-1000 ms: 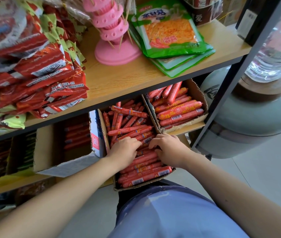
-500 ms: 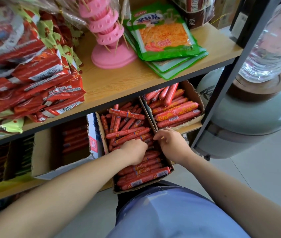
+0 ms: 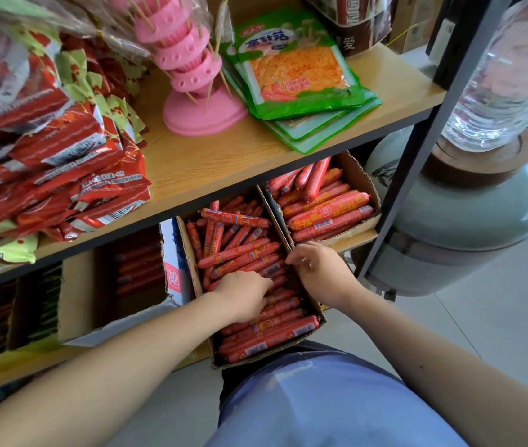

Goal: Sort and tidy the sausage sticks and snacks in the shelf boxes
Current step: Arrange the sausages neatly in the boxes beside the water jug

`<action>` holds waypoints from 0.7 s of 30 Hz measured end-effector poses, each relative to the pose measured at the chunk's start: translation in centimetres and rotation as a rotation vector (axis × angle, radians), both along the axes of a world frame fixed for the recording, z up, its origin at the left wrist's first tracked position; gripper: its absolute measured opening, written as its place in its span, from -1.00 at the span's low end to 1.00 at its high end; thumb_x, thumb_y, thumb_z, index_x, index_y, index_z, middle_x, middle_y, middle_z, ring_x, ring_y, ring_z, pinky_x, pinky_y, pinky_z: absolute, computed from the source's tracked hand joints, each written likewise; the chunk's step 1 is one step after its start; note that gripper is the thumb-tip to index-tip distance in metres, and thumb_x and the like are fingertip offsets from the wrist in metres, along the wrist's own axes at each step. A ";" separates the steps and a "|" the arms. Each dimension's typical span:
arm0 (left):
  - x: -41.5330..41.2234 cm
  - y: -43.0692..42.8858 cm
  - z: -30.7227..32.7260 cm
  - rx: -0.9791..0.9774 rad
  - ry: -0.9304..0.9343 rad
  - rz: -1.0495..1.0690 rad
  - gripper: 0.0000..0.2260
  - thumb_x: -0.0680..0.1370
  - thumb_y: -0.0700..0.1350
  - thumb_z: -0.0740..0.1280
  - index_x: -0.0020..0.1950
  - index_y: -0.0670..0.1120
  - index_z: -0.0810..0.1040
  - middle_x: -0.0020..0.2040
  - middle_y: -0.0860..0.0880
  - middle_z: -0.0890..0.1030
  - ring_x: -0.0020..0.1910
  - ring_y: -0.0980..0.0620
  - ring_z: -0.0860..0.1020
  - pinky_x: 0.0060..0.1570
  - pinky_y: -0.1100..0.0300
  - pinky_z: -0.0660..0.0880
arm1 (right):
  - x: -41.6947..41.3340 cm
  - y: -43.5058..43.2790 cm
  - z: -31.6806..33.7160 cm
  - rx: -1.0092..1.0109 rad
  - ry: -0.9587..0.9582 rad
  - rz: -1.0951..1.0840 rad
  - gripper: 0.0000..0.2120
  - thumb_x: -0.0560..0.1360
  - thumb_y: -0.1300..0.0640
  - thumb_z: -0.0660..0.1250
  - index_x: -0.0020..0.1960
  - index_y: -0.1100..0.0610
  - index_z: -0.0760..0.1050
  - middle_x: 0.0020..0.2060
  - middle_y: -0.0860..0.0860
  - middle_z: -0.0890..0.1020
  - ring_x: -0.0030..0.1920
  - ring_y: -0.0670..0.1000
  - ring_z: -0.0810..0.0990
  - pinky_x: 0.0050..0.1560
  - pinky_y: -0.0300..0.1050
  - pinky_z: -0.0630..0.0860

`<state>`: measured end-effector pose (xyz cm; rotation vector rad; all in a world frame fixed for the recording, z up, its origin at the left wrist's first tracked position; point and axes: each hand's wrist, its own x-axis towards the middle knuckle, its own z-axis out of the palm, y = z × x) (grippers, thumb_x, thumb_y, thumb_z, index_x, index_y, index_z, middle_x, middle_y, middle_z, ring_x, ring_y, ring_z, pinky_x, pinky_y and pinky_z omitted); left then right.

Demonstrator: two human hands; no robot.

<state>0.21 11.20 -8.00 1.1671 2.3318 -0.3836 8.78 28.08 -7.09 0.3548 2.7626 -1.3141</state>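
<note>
Sausage sticks [image 3: 249, 253] fill the middle cardboard box [image 3: 195, 279] on the lower shelf. Toward this box's front they lie crosswise, their long axes running from its left wall to its right wall. Toward its back they are jumbled, several pointing rearward and one lying across the top.

Left hand [image 3: 246, 296] rests palm down on the sticks at the box's middle, fingers together and stretched toward its right wall. Right hand [image 3: 319, 271] sits at that right wall with fingers bent; whether they pinch a stick or the cardboard cannot be told.

Thicker sausages [image 3: 327, 214] lie crosswise in the carton [image 3: 361, 175] touching the box's right side. Above the box, a wooden shelf board [image 3: 224, 162] carries a pink stand [image 3: 201, 114] and green packets [image 3: 298, 69].
</note>
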 end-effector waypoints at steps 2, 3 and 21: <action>0.0 -0.4 -0.2 0.033 -0.015 0.030 -0.77 0.61 0.05 0.21 0.19 0.00 0.49 0.07 -0.07 0.60 0.05 -0.16 0.56 -0.05 -0.04 0.55 | 0.0 0.0 0.1 -0.006 0.002 0.005 -0.68 0.57 0.35 0.18 0.13 0.07 0.62 0.01 -0.11 0.50 -0.02 -0.13 0.43 -0.15 -0.47 0.31; -0.1 -0.6 -0.2 0.025 -0.022 0.036 -0.76 0.60 0.07 0.21 0.20 0.00 0.50 0.07 -0.07 0.60 0.05 -0.15 0.56 -0.04 -0.04 0.55 | 0.0 -0.1 0.1 -0.006 0.003 0.007 -0.68 0.57 0.35 0.18 0.12 0.08 0.62 0.01 -0.11 0.50 -0.02 -0.13 0.43 -0.14 -0.44 0.31; 1.4 -4.1 1.9 0.062 -0.427 0.099 -0.78 0.60 0.18 0.23 0.05 0.07 0.54 0.00 0.11 0.58 -0.04 0.10 0.52 0.01 0.13 0.49 | 0.4 0.7 2.4 0.520 -0.406 0.607 -0.45 0.26 -0.19 0.60 0.14 -0.11 0.46 0.18 0.01 0.24 0.16 0.07 0.18 0.11 0.08 0.35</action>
